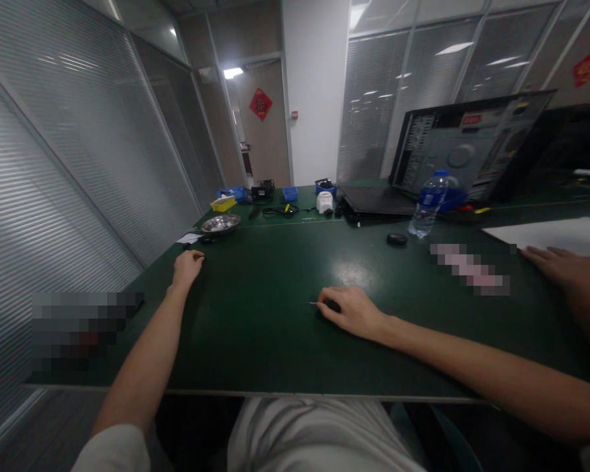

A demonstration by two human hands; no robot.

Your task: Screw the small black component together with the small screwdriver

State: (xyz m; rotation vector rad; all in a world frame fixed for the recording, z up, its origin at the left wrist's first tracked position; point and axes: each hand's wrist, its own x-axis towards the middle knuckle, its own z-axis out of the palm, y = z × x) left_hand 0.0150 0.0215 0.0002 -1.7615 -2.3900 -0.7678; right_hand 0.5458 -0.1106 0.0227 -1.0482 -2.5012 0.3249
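Note:
My right hand [351, 309] rests on the green table [255, 328] with thumb and forefinger pinched together. A short, thin, pale pin-like piece [312, 303] sticks out of that pinch to the left; its exact kind is too small to tell. Farther off on the left, my left hand [187, 267] is closed, fingertips together, low over the tabletop. Whatever it may hold is hidden. Just beyond it lie small black items [205, 240], a white paper [190, 238] and a round metal dish [220, 225] with contents I cannot make out.
At the back stand a yellow tray [223, 204], a blue tray [290, 194], black cables [280, 211] and a white device [324, 202]. To the right are a water bottle [427, 204], a black mouse [396, 239], an opened computer case [467, 154] and another person's hand [553, 259].

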